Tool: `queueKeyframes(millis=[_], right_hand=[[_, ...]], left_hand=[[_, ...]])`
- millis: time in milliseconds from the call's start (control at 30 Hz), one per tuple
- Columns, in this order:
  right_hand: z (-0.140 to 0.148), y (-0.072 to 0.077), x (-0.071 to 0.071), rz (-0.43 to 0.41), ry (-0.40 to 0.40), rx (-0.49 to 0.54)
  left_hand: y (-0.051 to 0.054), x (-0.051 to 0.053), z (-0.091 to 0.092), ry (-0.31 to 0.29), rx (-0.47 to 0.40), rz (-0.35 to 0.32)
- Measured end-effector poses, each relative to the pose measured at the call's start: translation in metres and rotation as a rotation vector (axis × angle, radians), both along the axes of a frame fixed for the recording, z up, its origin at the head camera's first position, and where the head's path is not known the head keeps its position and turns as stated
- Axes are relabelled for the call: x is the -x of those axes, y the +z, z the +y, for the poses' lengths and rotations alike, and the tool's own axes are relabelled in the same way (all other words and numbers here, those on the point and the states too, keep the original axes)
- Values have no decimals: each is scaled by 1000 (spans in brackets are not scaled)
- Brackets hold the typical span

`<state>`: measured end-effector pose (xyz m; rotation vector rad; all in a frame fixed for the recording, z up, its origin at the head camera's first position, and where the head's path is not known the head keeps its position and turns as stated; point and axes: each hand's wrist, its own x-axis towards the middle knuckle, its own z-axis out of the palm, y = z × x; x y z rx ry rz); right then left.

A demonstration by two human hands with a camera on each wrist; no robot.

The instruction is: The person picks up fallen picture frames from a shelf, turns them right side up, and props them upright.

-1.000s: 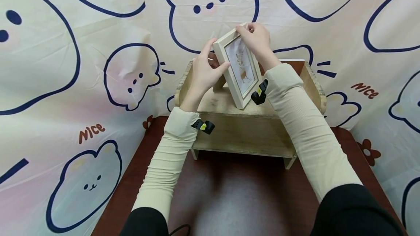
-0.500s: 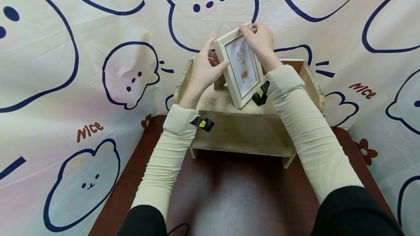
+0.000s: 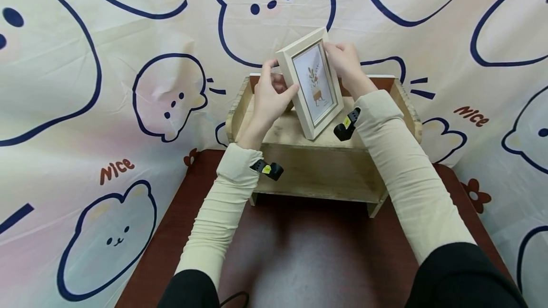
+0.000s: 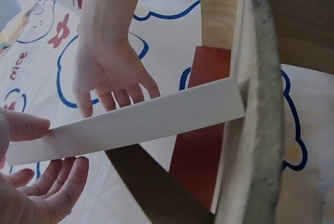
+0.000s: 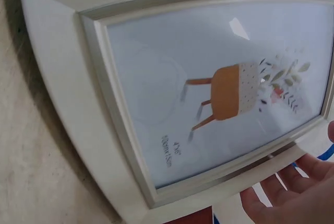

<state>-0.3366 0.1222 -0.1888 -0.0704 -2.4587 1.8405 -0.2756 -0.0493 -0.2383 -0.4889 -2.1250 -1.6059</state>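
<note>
A cream picture frame (image 3: 317,84) with a potted-plant print leans back on the upper board of a small wooden shelf (image 3: 317,170). In the head view, my left hand (image 3: 271,96) holds its left side, thumb toward the front and fingers behind. The left wrist view shows that thumb and those fingers either side of the frame's edge (image 4: 146,117). My right hand (image 3: 346,65) is at the upper right side; in the right wrist view, its loosely extended fingers (image 5: 297,182) lie along that side. A dark support strip (image 4: 151,182) extends behind the frame.
The shelf has raised side panels (image 3: 406,103) and a reddish-brown back panel (image 4: 201,135). It stands on a dark red-brown table (image 3: 317,255). Behind hangs a cloth (image 3: 171,32) printed with bears. A black cable (image 3: 235,296) lies near the front.
My right hand has slid from the frame's top corner down to its right side. The left hand has shifted slightly lower along the left side. The frame has barely moved.
</note>
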Motion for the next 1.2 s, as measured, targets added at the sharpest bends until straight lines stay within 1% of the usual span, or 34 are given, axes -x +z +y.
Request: queueKeyframes(millis=[100, 233, 333, 400, 600, 900, 1200], right_hand=[[4, -4, 3, -48, 25, 25], [10, -10, 8, -112, 54, 14], [13, -15, 10, -135, 71, 0], [14, -17, 10, -140, 76, -12], [17, -23, 9, -162, 85, -12], [19, -23, 8, -166, 99, -2], [19, -24, 4, -164, 59, 41]], left_hand=[[-6, -2, 2, -18, -9, -15], [-17, -5, 5, -51, -12, -22], [-23, -5, 6, -71, -13, -28], [-26, -5, 7, -72, -8, -27], [-27, -4, 7, -59, 1, -21], [-29, -3, 7, -40, -12, 4], [-30, 1, 5, -37, -19, 7]])
